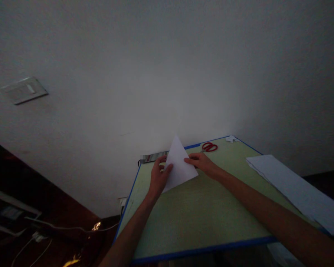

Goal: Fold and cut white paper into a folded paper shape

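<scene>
We hold a folded white paper triangle (179, 167) on the green table (200, 215): left hand (158, 178) pinching its left edge, right hand (202, 163) pressing its right corner. Dim light (red scissors (209, 147) nearby) risks a crooked crease if fingers slip.

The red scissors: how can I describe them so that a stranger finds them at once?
Look at the green table with the blue edge, standing against the white wall. At its far side, just beyond the right hand, lie the scissors. They are the only red thing; the things around them are white paper.
</scene>
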`<state>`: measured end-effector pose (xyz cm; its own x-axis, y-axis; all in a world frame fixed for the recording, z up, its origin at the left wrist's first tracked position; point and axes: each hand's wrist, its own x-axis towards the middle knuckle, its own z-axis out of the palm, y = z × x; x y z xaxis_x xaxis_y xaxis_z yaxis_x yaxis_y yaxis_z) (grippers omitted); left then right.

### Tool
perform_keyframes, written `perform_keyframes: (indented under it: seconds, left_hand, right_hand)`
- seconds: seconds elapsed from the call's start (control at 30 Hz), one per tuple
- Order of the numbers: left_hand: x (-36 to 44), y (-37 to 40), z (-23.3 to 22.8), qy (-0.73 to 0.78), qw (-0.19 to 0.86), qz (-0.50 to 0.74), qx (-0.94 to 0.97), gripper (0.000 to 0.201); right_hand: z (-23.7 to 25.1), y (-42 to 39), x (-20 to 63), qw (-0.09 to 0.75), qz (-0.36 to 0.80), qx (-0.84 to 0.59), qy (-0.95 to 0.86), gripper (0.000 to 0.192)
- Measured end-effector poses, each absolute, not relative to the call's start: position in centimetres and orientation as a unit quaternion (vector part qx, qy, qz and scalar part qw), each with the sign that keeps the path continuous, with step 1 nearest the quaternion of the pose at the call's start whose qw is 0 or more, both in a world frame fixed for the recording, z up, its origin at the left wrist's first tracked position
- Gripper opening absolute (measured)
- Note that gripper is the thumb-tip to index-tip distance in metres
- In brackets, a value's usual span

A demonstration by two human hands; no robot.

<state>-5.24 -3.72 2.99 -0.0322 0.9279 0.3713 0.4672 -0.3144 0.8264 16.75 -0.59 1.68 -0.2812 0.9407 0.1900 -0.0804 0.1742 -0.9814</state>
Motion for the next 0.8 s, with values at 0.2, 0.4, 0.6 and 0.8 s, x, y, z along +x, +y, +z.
perform_keyframes:
  seconds: [0.2, 0.4, 0.6, 0.8]
  left_hand:
    - [-4.0, -5.3, 2.8, 0.474, 0.091, 0.389, 0.784, 0.12]
    - [-4.2, -5.1, 2.2, 0.444, 0.107, 0.36, 0.813, 0.121]
    - [-4.4, -4.8, 2.1, 0.415, 0.198, 0.395, 0.795, 0.124]
    - [-4.2, -5.6, 2.9, 0.436, 0.394, 0.412, 0.696, 0.122]
  right_hand:
    - [2.6, -1.2, 16.4, 0.533, 0.516, -0.366, -0.561, 0.045]
    - [3.1, -1.4, 16.4, 0.533, 0.478, -0.388, -0.58, 0.045]
    - [2.9, -0.9, 16.6, 0.537, 0.455, -0.394, -0.59, 0.05]
    - [3.2, -1.1, 16.7, 0.53, 0.467, -0.376, -0.6, 0.061]
